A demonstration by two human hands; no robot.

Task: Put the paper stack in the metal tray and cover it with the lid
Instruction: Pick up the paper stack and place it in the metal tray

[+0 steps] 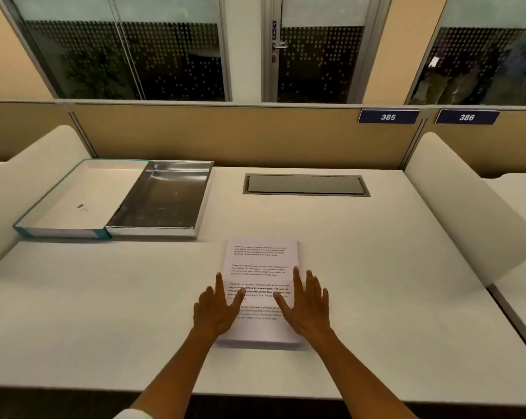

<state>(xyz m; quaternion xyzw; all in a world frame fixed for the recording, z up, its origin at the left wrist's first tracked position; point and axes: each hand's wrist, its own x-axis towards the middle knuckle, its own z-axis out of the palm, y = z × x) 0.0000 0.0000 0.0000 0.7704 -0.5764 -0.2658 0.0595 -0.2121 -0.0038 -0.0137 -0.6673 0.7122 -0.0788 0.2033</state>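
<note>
A stack of printed white paper (260,261) lies flat on the white desk, near the front middle. My left hand (218,306) is at its left edge with fingers spread, the thumb over the sheet. At the stack's right edge is my right hand (305,303), also spread, thumb on the paper. Neither hand grips anything. The empty metal tray (162,198) sits at the back left. Touching its left side is the lid (77,198), white inside with a teal rim, lying hollow side up.
A grey flap panel (305,185) is set into the desk at the back middle. Rounded white dividers (467,207) bound the desk on both sides, with a tan partition (240,134) behind. The desk's front edge (255,399) runs just below my forearms.
</note>
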